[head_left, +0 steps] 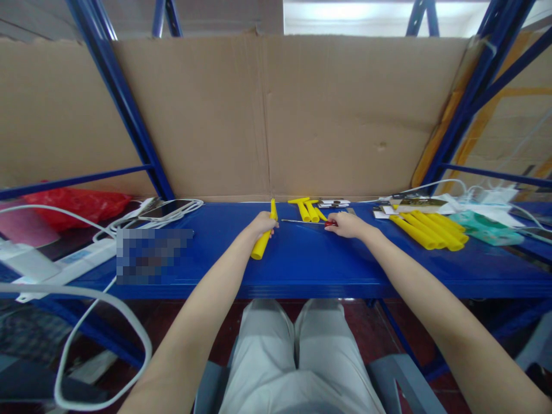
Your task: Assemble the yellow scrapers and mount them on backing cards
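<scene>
My left hand [264, 223] is closed around a yellow tube-shaped handle [259, 247], which has a yellow crosspiece at its far end. In my right hand [342, 224] is a screwdriver [306, 222] with a red grip and a long thin metal shaft. The shaft points left, its tip a short way from the yellow piece and my left fingers. Behind the screwdriver lie T-shaped yellow pieces [303, 210]. Several yellow tubes [425, 230] lie side by side on the right of the blue table [302, 259].
Dark and white flat pieces [334, 203] lie at the back, near a cardboard panel [215, 115]. Beside the tubes is a green plastic bag [487, 227]. White cables [185, 210], a power strip [86, 259] and a red bag [81, 204] are on the left. Blue metal posts [129, 126] rise at both sides.
</scene>
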A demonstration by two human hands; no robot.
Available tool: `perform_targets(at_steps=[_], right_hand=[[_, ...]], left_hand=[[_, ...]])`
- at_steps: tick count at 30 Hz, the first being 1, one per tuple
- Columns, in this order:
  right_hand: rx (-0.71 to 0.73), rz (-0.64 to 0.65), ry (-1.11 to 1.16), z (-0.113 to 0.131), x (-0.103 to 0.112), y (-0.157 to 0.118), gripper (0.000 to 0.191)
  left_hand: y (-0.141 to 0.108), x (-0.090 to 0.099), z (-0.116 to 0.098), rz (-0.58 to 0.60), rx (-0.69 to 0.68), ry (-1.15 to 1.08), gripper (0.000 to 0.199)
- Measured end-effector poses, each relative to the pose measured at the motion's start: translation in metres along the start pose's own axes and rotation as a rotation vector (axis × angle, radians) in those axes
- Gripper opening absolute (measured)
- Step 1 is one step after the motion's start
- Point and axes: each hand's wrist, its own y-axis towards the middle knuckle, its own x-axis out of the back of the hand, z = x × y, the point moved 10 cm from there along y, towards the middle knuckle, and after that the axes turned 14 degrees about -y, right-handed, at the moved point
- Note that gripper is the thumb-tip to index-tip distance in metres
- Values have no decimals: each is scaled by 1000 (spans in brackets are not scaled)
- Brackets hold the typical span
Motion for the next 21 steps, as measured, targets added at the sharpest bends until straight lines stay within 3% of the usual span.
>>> perform_targets(at_steps=[21], right_hand=[[-11,17,75,-11,-9,5,17]], left_hand=[[-7,-1,-4,7,-9,14,14]])
